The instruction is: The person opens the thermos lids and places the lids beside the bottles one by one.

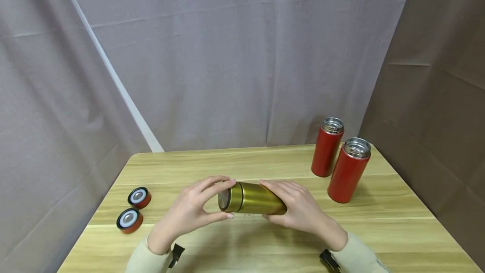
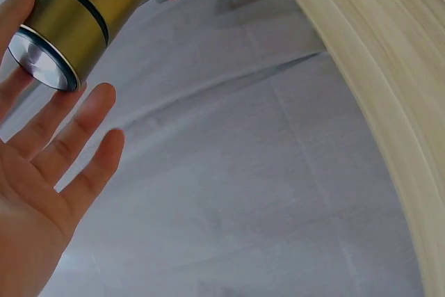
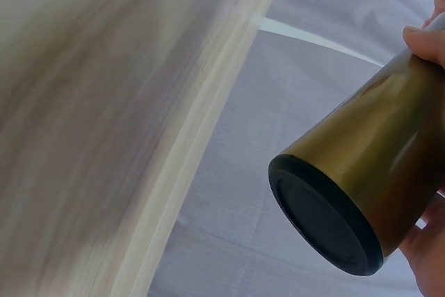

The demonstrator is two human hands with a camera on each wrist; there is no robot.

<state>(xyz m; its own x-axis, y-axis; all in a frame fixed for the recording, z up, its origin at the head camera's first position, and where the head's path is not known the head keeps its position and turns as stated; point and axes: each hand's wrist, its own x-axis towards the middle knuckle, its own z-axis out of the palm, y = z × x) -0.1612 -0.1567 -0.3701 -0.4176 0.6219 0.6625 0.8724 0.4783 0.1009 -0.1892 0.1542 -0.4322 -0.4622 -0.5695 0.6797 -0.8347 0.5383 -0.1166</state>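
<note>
A gold thermos flask (image 1: 261, 199) lies tilted nearly sideways in the air above the table, its lid (image 1: 235, 197) pointing left. My right hand (image 1: 299, 203) grips the body near the base, whose black bottom (image 3: 323, 217) faces the right wrist view. At the other end, my left hand (image 1: 195, 205) pinches the lid between thumb and forefinger; its other fingers are spread in the left wrist view. A dark line separates lid from body, and the lid's silver top (image 2: 43, 60) shows.
Two red flasks, one farther back (image 1: 327, 148) and one nearer (image 1: 349, 172), stand lidless at the right of the wooden table (image 1: 212, 165). At the left lie two red-and-black lids, the upper (image 1: 139, 197) and lower (image 1: 129, 220), insides up. Grey curtains (image 1: 227, 75) hang behind.
</note>
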